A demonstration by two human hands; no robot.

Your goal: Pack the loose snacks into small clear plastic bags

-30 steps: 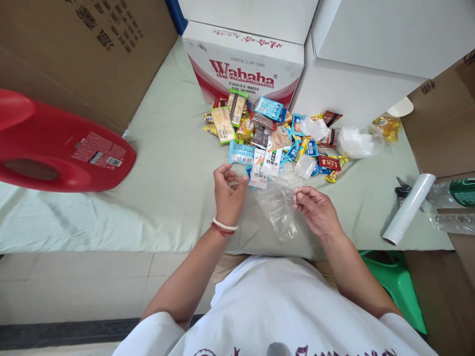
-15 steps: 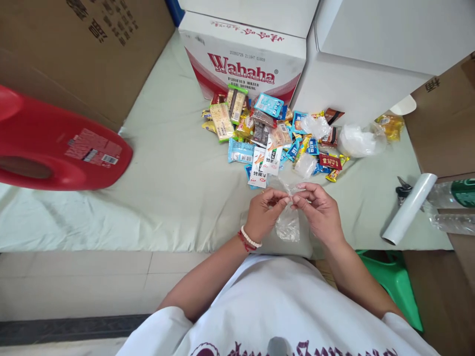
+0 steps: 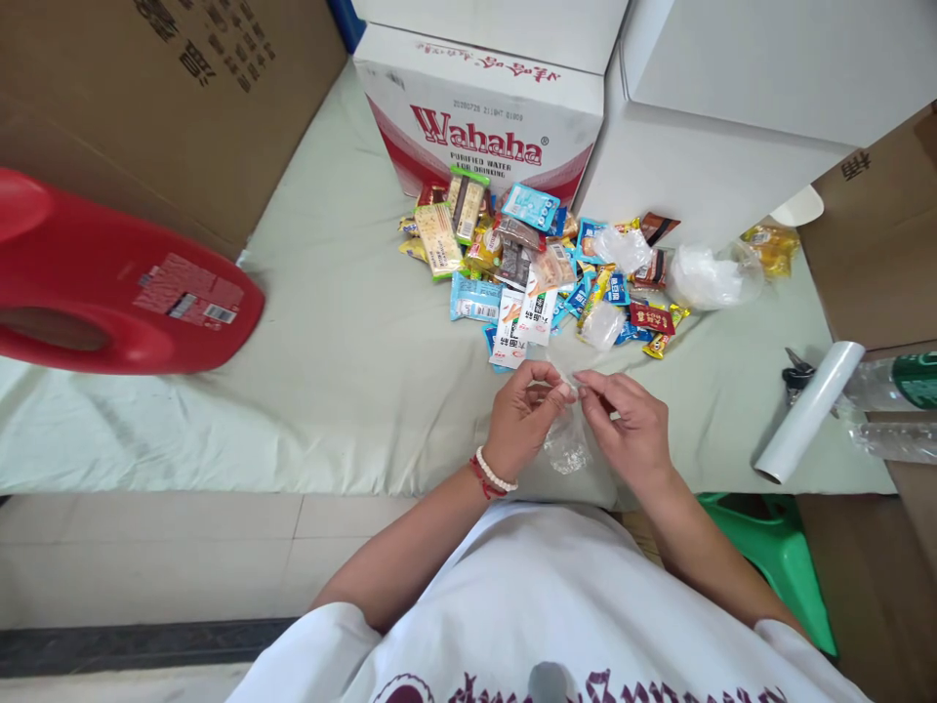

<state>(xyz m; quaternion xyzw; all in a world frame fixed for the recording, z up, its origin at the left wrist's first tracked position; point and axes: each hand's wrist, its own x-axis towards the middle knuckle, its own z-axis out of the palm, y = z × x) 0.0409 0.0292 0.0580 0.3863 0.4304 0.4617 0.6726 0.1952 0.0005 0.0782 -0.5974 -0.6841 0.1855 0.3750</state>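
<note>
My left hand [image 3: 521, 418] and my right hand [image 3: 628, 426] meet over the near edge of the pale green sheet [image 3: 344, 371]. Both pinch the top edge of a small clear plastic bag [image 3: 565, 449], which hangs crumpled between them. A beaded and red string bracelet sits on my left wrist. Just beyond my fingers lies a heap of small snack packets [image 3: 542, 268] in blue, yellow, red and white wrappers.
A Wahaha carton [image 3: 483, 122] and white boxes [image 3: 732, 107] stand behind the heap. A red plastic jug [image 3: 109, 283] lies at left before a brown carton [image 3: 161, 88]. A roll of film [image 3: 809, 410], scissors and bottles lie at right. A green stool [image 3: 783, 557] is below.
My left hand came in from the left to join my right hand at the bag's top edge. The bag, spread flat before, is now bunched between both hands.
</note>
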